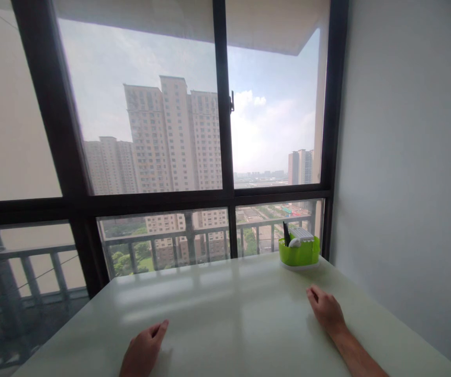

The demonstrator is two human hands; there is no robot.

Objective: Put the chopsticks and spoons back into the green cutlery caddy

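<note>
Both hands are by a pale glossy table [210, 314]. My left hand [144, 350] is at the near left, its fingers curled closed and the thumb along the top; nothing shows in it. Farther right, my right hand [326, 310] is loosely closed, also with no object visible in it. Just beyond that hand, a bright green plastic basket [299, 256] with a white base stands at the back right of the table, apart from the fingers. In it are a black upright item [286, 234], a white rounded item [295, 243] and a white ribbed item [303, 235].
A dark-framed window [225, 157] rises behind the table's back edge, with railings and tall buildings outside. On the right, a plain pale wall [406, 157] runs alongside the table.
</note>
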